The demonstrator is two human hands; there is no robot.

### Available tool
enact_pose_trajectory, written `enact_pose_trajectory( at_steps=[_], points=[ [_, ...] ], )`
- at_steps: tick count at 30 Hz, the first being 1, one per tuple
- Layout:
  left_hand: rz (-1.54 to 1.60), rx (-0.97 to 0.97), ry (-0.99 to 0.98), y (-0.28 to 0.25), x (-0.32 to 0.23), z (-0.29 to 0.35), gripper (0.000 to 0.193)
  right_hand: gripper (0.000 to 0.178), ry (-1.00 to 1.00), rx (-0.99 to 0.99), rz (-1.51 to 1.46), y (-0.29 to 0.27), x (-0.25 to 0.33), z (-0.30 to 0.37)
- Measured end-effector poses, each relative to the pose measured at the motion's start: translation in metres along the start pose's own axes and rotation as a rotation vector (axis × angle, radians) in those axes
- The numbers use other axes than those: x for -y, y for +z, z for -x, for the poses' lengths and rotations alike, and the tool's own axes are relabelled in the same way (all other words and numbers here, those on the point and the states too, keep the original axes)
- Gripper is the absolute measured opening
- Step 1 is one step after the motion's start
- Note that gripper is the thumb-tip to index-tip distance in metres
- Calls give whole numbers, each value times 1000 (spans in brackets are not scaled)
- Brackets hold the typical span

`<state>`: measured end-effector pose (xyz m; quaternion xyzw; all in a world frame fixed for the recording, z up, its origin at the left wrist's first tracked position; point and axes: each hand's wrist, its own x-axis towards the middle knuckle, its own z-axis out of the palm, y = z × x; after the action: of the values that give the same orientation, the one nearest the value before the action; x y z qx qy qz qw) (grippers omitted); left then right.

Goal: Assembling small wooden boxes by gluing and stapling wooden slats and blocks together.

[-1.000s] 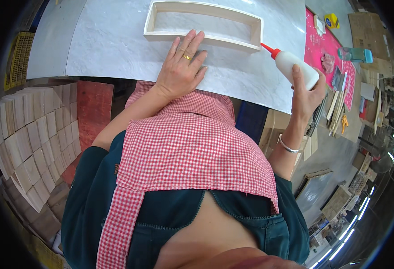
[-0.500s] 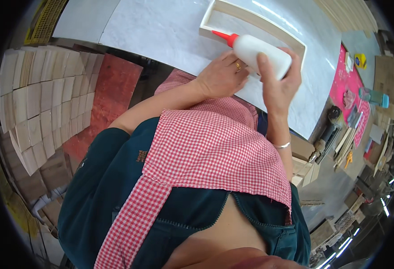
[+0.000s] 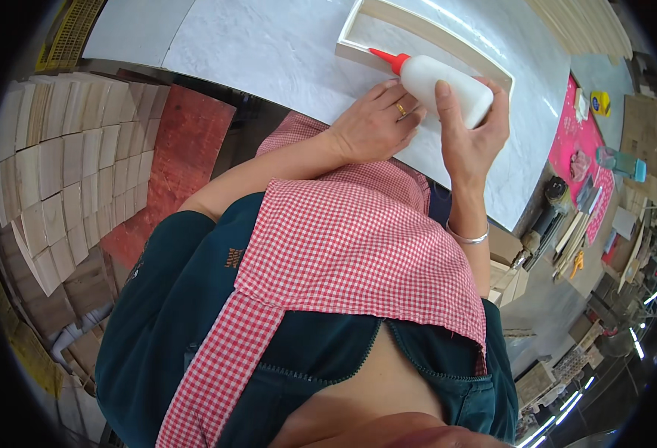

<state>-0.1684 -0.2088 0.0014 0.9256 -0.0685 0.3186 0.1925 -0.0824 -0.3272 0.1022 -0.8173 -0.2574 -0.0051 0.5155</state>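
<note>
My right hand (image 3: 472, 134) is wrapped around a white squeeze bottle (image 3: 448, 88) with a red pointed nozzle, tilted so that it points left. The nozzle tip is over the left end of a shallow, pale wooden rectangular frame (image 3: 434, 31) lying on the table. Whether the tip touches the wood, I cannot tell. My left hand (image 3: 379, 123), with a gold ring, lies back up near the table's front edge, fingers stretched toward the frame's near side. Its thumb and the underside of its fingers are hidden. The bottle covers part of the frame's near wall.
Stacked wooden blocks (image 3: 67, 172) stand at left beside a red board (image 3: 186, 142). The table (image 3: 261, 52) has a marbled white top. Thin wooden strips (image 3: 582, 22) lie at far right; a clear bottle (image 3: 622, 164) and orange scissors (image 3: 578, 263) are at right.
The squeeze bottle and my right hand have shifted slightly right, and the nozzle with them. My left hand's fingers show a little more spread. The frame appears almost in the same place.
</note>
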Motion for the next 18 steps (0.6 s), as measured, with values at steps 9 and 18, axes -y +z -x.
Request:
enact_pose_trajectory(
  at_steps=[9,18],
  points=[
    [-6,38,-15,-4,-6,-6,28,49,34,-86,137,-50,-23,12],
    [-5,80,-20,-4,-7,-6,28,50,89,-218,208,-96,-43,25]
  ],
)
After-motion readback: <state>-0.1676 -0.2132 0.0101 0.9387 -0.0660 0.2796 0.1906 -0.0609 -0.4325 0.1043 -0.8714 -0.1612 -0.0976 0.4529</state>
